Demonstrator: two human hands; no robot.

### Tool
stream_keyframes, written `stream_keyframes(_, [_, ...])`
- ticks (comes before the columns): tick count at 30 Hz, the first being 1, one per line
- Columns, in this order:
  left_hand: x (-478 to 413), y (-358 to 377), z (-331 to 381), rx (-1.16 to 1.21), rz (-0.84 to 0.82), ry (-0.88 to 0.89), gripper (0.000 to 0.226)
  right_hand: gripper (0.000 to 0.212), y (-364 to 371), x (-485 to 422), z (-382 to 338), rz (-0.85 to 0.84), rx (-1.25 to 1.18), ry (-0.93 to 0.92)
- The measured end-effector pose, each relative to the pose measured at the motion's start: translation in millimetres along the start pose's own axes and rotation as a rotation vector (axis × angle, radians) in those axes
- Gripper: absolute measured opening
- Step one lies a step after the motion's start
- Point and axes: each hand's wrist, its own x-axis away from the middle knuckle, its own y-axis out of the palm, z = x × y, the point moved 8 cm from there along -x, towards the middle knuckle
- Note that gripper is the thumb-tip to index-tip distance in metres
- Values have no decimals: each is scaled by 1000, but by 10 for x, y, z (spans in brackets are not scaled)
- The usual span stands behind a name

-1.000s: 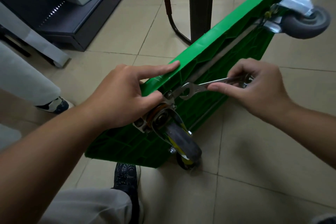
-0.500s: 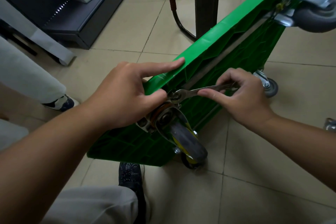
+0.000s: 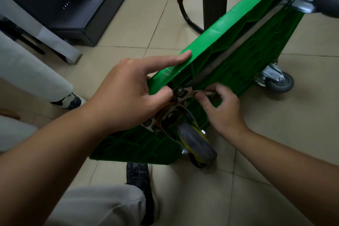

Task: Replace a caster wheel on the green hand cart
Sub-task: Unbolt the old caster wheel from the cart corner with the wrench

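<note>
We have the green cart (image 3: pixel 238 51) tipped on edge, long axis running from frame centre to upper right. Our left hand (image 3: pixel 128 95) pinches the top edge, index finger straight along it. Our right hand (image 3: pixel 223 110) curls its fingers round the wrench (image 3: pixel 194 92), level at the caster wheel (image 3: pixel 198 145) mount. The wheel points lower right. There's open tile floor (image 3: pixel 302 115) right and below.

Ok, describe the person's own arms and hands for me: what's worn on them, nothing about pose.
The left hand and right hand are bare: no gloves, and no rings that I can see. The left forearm and right forearm are bare too, with no sleeve, watch or band in view up to the picture's edge.
</note>
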Motion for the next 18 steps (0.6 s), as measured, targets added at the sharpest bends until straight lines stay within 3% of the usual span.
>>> stream_keyframes(5, [-12,-33,32,-7,30,23,62,78,-300,-203,-229,-24,183,-122])
stream_keyframes(11, [-15,-37,65,-22,30,33,62,76,-646,-515,-1126,-45,610,-521])
stream_keyframes(15, [0,-34,92,-16,31,24,61,82,-706,-513,-1443,-124,872,-539])
stream_keyframes(18, [2,-34,90,-51,34,26,61,72,-673,-413,-1818,-171,1006,-641])
